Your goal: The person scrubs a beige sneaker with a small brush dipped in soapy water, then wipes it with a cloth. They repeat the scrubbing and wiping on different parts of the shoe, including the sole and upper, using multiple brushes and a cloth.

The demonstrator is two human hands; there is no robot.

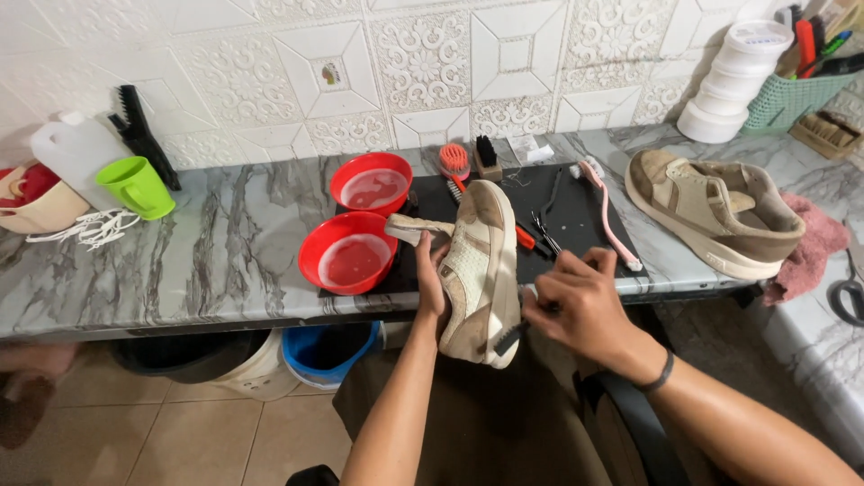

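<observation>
Both forearms reach in from the bottom edge: the left hand grips the dirty beige sneaker from its inner side, holding it tilted on edge over the front rim of the grey marbled counter, while the right hand is curled tight around a small dark brush set against the sole's edge. For clean results, brace the shoe firmly and use short strokes along the rubber. Behind lie the matching suede-and-mesh shoe, a black mat and two glossy round red bowls.
</observation>
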